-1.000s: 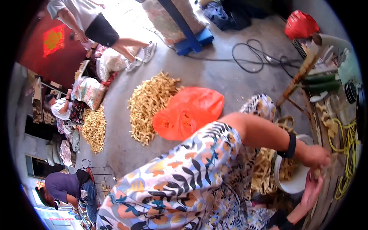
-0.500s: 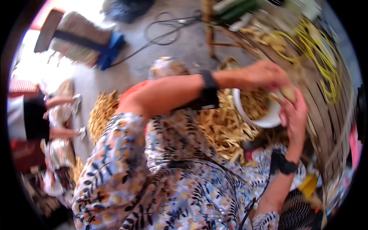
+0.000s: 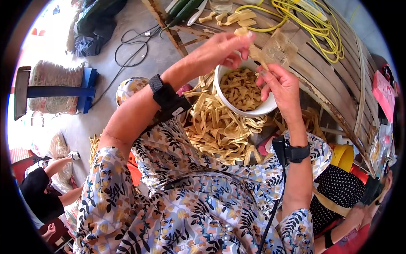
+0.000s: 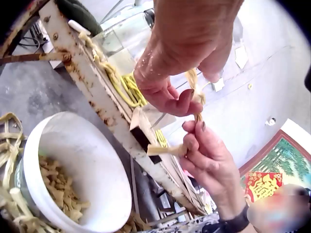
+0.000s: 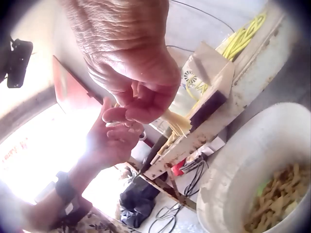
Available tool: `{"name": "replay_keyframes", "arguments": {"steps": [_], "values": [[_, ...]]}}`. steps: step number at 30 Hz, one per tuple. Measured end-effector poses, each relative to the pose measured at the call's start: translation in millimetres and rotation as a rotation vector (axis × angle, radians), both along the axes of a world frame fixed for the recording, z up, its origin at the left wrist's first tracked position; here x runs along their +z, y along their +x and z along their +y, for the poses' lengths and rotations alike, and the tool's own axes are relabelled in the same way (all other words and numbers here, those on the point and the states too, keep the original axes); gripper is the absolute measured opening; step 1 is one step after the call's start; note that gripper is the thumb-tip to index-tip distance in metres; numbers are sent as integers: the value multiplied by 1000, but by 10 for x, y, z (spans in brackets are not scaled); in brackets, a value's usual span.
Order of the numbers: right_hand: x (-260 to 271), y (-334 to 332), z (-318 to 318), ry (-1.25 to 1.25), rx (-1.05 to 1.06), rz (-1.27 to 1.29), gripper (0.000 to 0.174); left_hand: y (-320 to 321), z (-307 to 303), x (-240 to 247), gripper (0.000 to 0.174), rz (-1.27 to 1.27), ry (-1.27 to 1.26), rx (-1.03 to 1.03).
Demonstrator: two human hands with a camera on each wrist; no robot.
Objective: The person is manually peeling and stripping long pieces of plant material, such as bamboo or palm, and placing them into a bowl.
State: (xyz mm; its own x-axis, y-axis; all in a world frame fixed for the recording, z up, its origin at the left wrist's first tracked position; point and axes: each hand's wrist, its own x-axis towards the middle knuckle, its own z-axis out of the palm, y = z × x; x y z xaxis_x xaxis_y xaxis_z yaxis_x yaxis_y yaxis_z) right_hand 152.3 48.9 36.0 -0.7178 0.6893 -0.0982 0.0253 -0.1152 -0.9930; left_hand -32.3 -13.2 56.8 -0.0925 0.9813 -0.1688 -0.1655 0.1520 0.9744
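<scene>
In the head view, my left hand [image 3: 226,51] pinches a tan flat strip [image 3: 255,52] above the far rim of a white bucket [image 3: 266,108]. My right hand [image 3: 282,86] grips the strip's lower part, thumb against fingers. The left wrist view shows the strip twisted between both hands, with a loose end [image 4: 165,150] sticking out of the right one. Small tan knotted pieces [image 3: 240,89] lie inside the bucket. A heap of long loose strips [image 3: 218,131] lies beside it, near my lap.
A slatted wooden table [image 3: 323,84] curves past the bucket, holding yellow cord [image 3: 334,48], cucumbers [image 3: 182,15] and a translucent brownish block [image 3: 279,48] at its edge. Black cable [image 3: 122,63] loops over the floor. Another person's arm [image 3: 353,218] shows at right; a full sack [image 3: 55,89] stands left.
The head view has turned, so the bucket and hands sit nearer its middle. Both hands still hold a tan piece beside the bucket; my left fingers have spread a little.
</scene>
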Motion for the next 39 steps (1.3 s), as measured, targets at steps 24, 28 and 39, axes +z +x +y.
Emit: {"name": "replay_keyframes", "arguments": {"steps": [24, 28, 39], "values": [[-12, 67, 53, 21, 195, -86, 24, 17, 88, -246, 24, -173, -89, -263], [33, 73, 52, -139, 245, -16, 26, -51, 161, -318, 23, -169, -69, -307], [4, 99, 97, -312, 352, 6, 26, -208, 142, -238, 24, -53, -30, -356]]}}
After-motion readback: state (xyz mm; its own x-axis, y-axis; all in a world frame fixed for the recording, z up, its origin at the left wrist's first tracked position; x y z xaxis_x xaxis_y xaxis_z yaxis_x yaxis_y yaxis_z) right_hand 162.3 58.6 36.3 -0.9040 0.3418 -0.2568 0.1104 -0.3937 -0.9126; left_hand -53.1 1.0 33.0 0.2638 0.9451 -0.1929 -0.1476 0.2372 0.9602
